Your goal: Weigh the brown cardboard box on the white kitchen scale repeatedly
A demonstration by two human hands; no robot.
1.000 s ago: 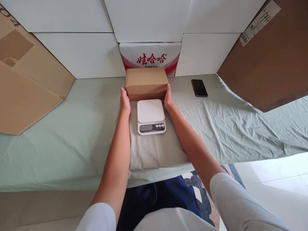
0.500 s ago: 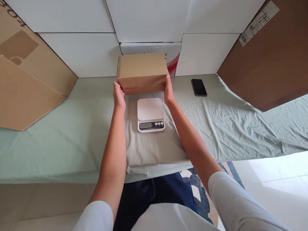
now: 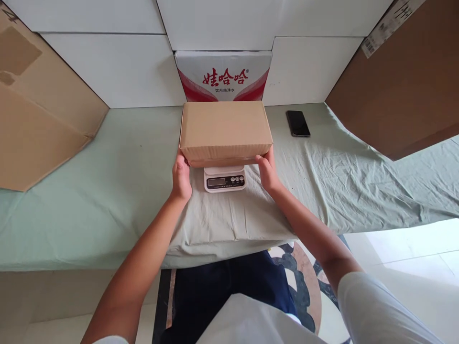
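Note:
Between my two hands is a closed brown cardboard box (image 3: 225, 124), held level over a white digital kitchen scale (image 3: 225, 183). My left hand (image 3: 181, 177) grips the box's lower left corner, its fingers partly hidden underneath. At the lower right corner my right hand (image 3: 268, 169) holds the box with the thumb on the front face. The box covers most of the weighing plate; the scale's front panel with its display and buttons still shows. Whether the box touches the plate, I cannot tell.
A black phone (image 3: 298, 123) lies on the green cloth (image 3: 136, 191) to the right. Large cardboard boxes stand at the left (image 3: 46, 119) and right (image 3: 398, 91). Behind is a white carton (image 3: 224, 71) with red lettering, set among white panels (image 3: 301, 71).
Both hands have brought the cardboard box nearer to me and over the scale's plate. The red lettering on the carton behind has come into view. The camera view has shifted slightly.

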